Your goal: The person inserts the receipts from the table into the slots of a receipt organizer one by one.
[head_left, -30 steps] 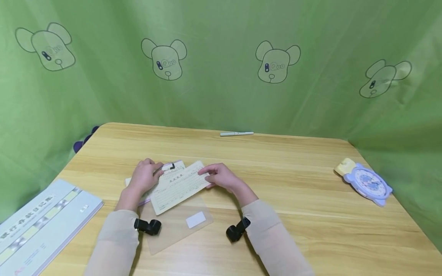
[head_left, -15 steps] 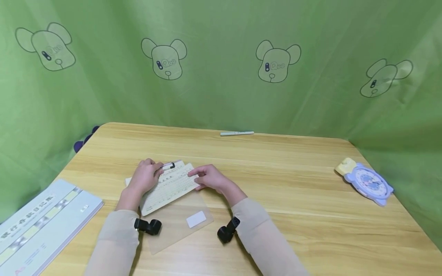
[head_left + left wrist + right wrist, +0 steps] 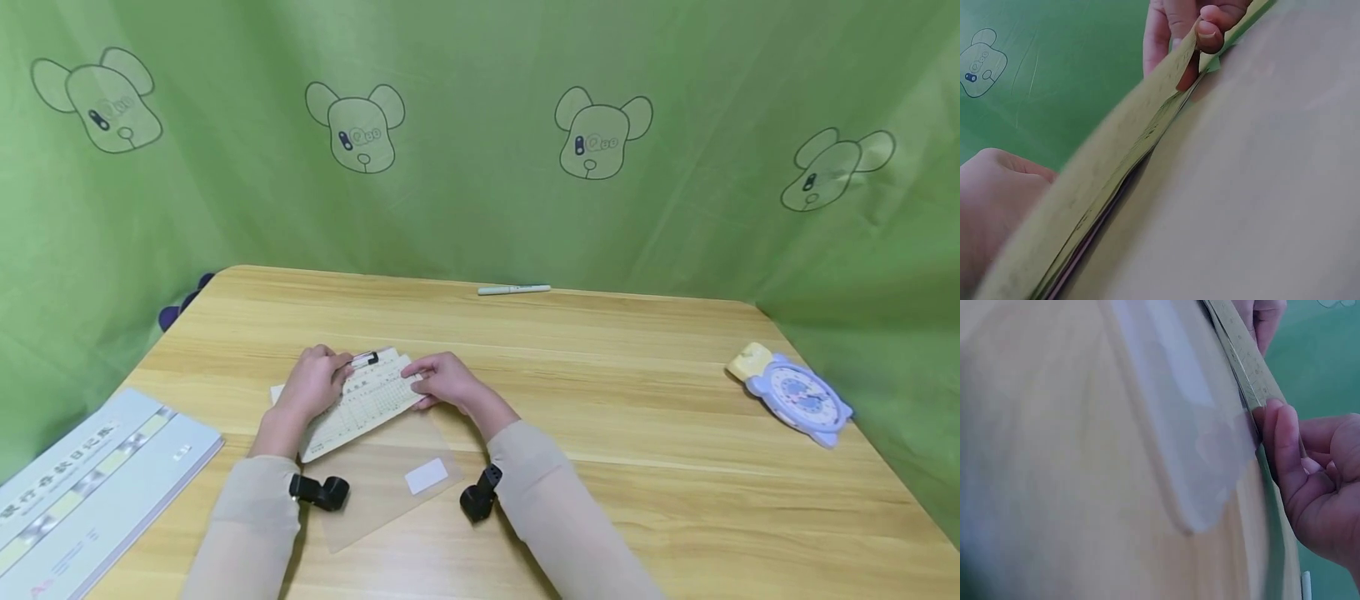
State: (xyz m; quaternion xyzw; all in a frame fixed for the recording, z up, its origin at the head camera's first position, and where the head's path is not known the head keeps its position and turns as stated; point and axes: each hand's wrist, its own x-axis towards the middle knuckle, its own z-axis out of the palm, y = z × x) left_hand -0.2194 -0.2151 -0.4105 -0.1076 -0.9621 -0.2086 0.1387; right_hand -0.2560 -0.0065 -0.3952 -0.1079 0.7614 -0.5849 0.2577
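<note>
A printed yellowish slip (image 3: 363,412) with ruled lines lies slanted over other papers in the head view. My right hand (image 3: 448,385) pinches its right edge between thumb and fingers. At the papers' top, my left hand (image 3: 317,379) grips near a metal clip (image 3: 366,360) of what looks like a clipboard, mostly covered by the sheets. From the left wrist camera, several paper layers (image 3: 1147,137) show edge-on. Beneath the stack lies a translucent plastic sheet (image 3: 390,500) bearing a white label (image 3: 426,477).
A pale blue ledger book (image 3: 112,483) lies at the left table edge. A light pen (image 3: 513,290) rests near the back edge. On the right sits a lilac bear-shaped toy clock (image 3: 804,398) with a yellowish part. Green curtain (image 3: 480,200) stands behind the wooden table (image 3: 637,500).
My right hand has moved left with the slip, which now overlaps the papers under the clip more. The left hand has stayed at the clip.
</note>
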